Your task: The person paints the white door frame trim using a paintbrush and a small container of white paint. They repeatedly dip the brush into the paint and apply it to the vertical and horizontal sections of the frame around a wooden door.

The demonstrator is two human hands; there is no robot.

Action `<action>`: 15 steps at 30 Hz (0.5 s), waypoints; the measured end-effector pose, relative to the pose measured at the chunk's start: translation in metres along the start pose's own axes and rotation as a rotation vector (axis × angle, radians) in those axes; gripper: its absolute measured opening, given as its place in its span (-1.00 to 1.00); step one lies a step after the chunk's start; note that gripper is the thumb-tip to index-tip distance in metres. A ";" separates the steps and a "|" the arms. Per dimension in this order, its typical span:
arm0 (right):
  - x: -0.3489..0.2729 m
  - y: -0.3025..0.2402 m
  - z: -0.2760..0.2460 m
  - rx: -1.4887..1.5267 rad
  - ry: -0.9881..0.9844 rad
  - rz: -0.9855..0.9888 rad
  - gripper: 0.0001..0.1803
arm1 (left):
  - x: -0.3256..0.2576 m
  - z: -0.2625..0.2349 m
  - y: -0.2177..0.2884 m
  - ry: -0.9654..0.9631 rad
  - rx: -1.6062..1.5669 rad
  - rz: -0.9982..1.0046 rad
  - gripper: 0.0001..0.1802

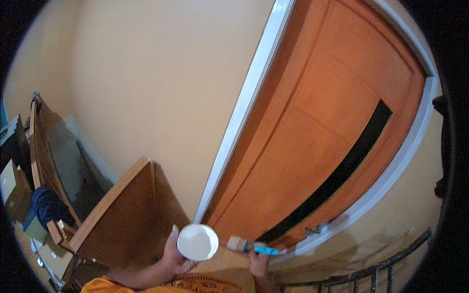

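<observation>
My left hand (175,256) holds a small round white bowl (197,242) of white paint, low in the middle of the view. My right hand (257,263) grips a paintbrush (251,246) by its blue handle, its pale bristles pointing left toward the bowl and just apart from its rim. Both hands hover before the bottom of an orange wooden door (312,141) with a white frame (244,107). A long black panel (337,178) runs along the door.
A cream wall (156,78) fills the left. Wooden boards (122,210) lean against it, with boxes and a dark cloth (46,205) behind them. A dark metal railing (371,271) curves at lower right. A metal door handle (316,228) sticks out near the brush.
</observation>
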State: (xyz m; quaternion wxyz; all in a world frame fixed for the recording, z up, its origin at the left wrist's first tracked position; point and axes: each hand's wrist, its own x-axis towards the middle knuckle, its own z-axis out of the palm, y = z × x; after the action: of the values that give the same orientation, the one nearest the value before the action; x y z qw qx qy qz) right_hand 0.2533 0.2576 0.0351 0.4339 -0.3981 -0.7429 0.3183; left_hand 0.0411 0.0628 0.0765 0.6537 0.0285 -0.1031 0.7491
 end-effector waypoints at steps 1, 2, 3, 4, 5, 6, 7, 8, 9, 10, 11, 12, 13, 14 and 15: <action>0.006 -0.010 0.002 0.109 0.030 0.042 -0.91 | -0.001 -0.001 0.002 0.111 0.063 0.085 -0.05; 0.009 -0.021 -0.005 0.155 -0.056 0.148 -0.92 | -0.001 -0.003 0.000 0.392 0.446 0.222 -0.06; 0.013 -0.034 -0.009 0.277 -0.072 0.097 -0.92 | -0.002 -0.002 0.007 0.062 0.065 0.137 -0.09; 0.020 -0.046 -0.005 0.382 -0.033 0.081 -0.92 | -0.003 -0.001 0.010 0.086 0.054 0.142 -0.10; 0.022 -0.060 -0.008 0.717 -0.067 0.176 -0.93 | -0.002 0.003 0.015 0.098 0.071 0.141 -0.12; 0.028 -0.075 -0.007 0.831 -0.076 0.189 -0.92 | -0.002 0.007 0.016 0.099 0.112 0.161 -0.13; 0.032 -0.088 -0.007 0.883 -0.102 0.173 -0.88 | 0.001 0.012 0.020 0.074 0.151 0.181 -0.14; 0.034 -0.102 -0.009 0.922 -0.113 0.183 -0.86 | 0.002 0.017 0.019 0.305 0.258 0.214 -0.18; 0.036 -0.115 -0.012 0.971 -0.142 0.181 -0.83 | 0.005 0.023 0.019 0.359 0.220 0.216 -0.17; 0.039 -0.125 -0.013 0.995 -0.157 0.179 -0.82 | 0.008 0.028 0.019 0.368 0.229 0.223 -0.16; 0.041 -0.134 -0.014 1.018 -0.176 0.171 -0.81 | 0.011 0.034 0.018 0.344 0.223 0.211 -0.15; 0.042 -0.142 -0.013 1.033 -0.195 0.157 -0.80 | 0.014 0.038 0.019 0.393 0.265 0.226 -0.14; 0.043 -0.149 -0.012 1.048 -0.210 0.154 -0.80 | 0.017 0.041 0.021 0.413 0.290 0.223 -0.13; 0.043 -0.155 -0.011 1.061 -0.225 0.141 -0.80 | 0.019 0.043 0.023 0.417 0.348 0.227 -0.12; 0.043 -0.160 -0.008 1.080 -0.250 0.144 -0.80 | 0.021 0.044 0.026 0.397 0.351 0.219 -0.11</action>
State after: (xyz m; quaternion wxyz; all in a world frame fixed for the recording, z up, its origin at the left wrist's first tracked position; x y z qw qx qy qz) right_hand 0.1965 0.2193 0.1865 0.4619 -0.1283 -0.4912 0.7272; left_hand 0.0087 0.0715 0.1201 0.5612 -0.0172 0.1556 0.8127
